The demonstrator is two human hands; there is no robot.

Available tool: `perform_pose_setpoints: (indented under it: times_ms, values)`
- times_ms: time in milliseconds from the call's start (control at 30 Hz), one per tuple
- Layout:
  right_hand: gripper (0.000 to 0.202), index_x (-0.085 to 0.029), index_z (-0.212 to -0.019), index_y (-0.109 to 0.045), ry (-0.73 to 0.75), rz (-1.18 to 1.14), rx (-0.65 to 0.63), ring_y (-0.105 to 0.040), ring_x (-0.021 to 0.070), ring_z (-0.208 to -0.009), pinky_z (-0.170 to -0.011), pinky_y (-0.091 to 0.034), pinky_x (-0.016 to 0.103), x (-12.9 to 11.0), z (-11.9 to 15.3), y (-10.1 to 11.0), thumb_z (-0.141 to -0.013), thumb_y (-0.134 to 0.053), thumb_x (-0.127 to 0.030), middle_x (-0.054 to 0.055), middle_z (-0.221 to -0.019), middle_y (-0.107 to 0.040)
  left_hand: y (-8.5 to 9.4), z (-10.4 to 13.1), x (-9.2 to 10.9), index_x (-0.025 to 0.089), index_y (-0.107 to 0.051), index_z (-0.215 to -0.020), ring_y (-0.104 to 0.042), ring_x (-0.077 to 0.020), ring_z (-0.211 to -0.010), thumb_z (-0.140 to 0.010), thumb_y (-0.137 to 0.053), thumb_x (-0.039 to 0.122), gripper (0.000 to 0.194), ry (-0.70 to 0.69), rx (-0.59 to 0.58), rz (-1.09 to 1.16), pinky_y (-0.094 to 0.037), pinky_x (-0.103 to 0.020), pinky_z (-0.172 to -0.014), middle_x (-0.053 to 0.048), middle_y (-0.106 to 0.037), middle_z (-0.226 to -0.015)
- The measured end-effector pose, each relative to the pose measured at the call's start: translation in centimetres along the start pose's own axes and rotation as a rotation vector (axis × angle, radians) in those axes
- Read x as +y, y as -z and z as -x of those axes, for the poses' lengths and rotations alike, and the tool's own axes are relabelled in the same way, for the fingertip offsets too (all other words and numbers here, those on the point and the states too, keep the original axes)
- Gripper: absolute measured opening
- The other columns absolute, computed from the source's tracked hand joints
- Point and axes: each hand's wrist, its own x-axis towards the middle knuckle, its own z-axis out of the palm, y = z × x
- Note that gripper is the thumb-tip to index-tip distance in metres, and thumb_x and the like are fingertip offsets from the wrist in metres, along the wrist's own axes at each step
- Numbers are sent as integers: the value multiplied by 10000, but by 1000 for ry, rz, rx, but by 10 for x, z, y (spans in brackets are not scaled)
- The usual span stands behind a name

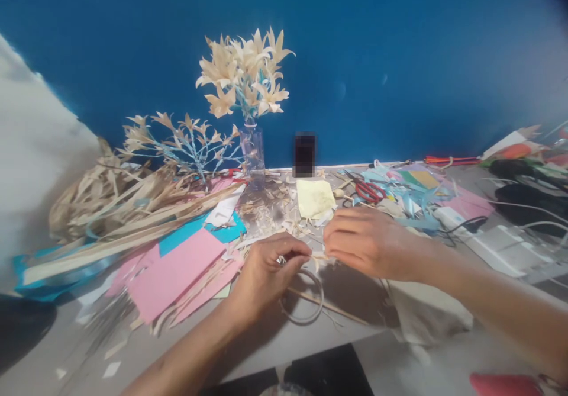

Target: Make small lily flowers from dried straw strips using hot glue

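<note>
Near the middle of the table my left hand [275,266] has its thumb and forefinger pinched together. Just to its right, my right hand [355,242] is closed, its fingertips pressed together. A small pale piece [318,256] shows in the gap between the two sets of fingertips; which hand grips it is hard to tell. A pale ring [320,301] hangs or lies just below my left hand, and a thin stick [341,311] lies on the table beneath it. Scraps [284,221] of pale material are scattered beyond both hands.
Pale flowers [248,67] stand in a clear vase [252,156] by the blue wall. Dried strips [106,200] and pink paper [177,274] lie left. Red-handled scissors [369,192], a yellow pad [315,199], a white power strip [501,251] and a cloth [430,313] are centre and right.
</note>
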Motion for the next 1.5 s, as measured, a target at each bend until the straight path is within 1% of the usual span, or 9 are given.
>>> perform_pose_setpoints:
  times_ms: [133,233,367,433,500,633,900,1333,1500]
  values:
    - [208,-161,-820,-659,-14,-60,21,-578,186,-808,-719,-443,319,-1,0,1,-964,-509,-178,66,-817,-688,1,0,2,198,-753,-778,-653,-159,-739,-824,-642,142,133,64,11,48,-482,-269,-694,-35,-722,-781]
    - [140,-172,-860,-662,-87,-209,109,-594,162,-771,-706,-452,298,0,0,-2,-945,-552,-187,46,-812,-691,1,-1,2,175,-745,-760,-626,-157,-634,-779,-704,192,48,295,30,269,-471,-270,-606,-33,-692,-677]
    - [84,-177,-855,-662,-422,-474,306,-578,123,-647,-598,-441,244,1,-1,-16,-895,-601,-216,19,-760,-681,-1,-4,-5,144,-708,-726,-570,-107,-507,-682,-814,225,140,582,35,789,-452,-240,-547,-15,-654,-600]
    - [88,-174,-870,-670,-596,-661,301,-569,117,-626,-566,-433,226,2,-4,-26,-877,-617,-243,15,-766,-681,-3,-6,-10,138,-691,-699,-560,-81,-492,-638,-849,199,180,627,25,976,-452,-226,-554,-13,-664,-640]
    - [126,-167,-891,-679,-666,-873,223,-549,110,-609,-551,-417,216,2,-8,-34,-872,-625,-279,5,-739,-659,-5,-6,-15,136,-688,-694,-556,-74,-480,-613,-866,178,200,652,16,1056,-454,-223,-550,-12,-664,-644]
    - [222,-145,-797,-667,-619,-1117,113,-462,90,-561,-520,-341,209,4,-15,-45,-870,-633,-352,-27,-623,-557,-8,-6,-21,123,-693,-699,-562,-74,-475,-602,-877,153,210,671,4,1066,-458,-214,-542,-22,-667,-631]
    - [343,-132,-731,-622,-637,-1205,76,-410,82,-556,-516,-300,216,7,-16,-50,-820,-683,-458,-36,-606,-511,-8,-6,-22,115,-694,-744,-573,-76,-473,-631,-878,196,231,703,-46,1024,-438,-201,-524,-26,-669,-646]
    - [315,-119,-807,-695,-614,-1392,153,-456,71,-543,-499,-342,202,13,-15,-62,-841,-678,-431,28,-725,-659,-10,-7,-23,110,-701,-686,-515,-65,-495,-639,-867,274,239,630,11,877,-356,-202,-505,-42,-669,-694]
    - [306,-126,-778,-682,-662,-1392,168,-459,74,-549,-508,-350,200,16,-13,-70,-826,-688,-429,22,-723,-657,-11,-8,-28,126,-674,-668,-459,-66,-463,-637,-866,306,264,640,104,841,-313,-200,-483,1,-594,-545]
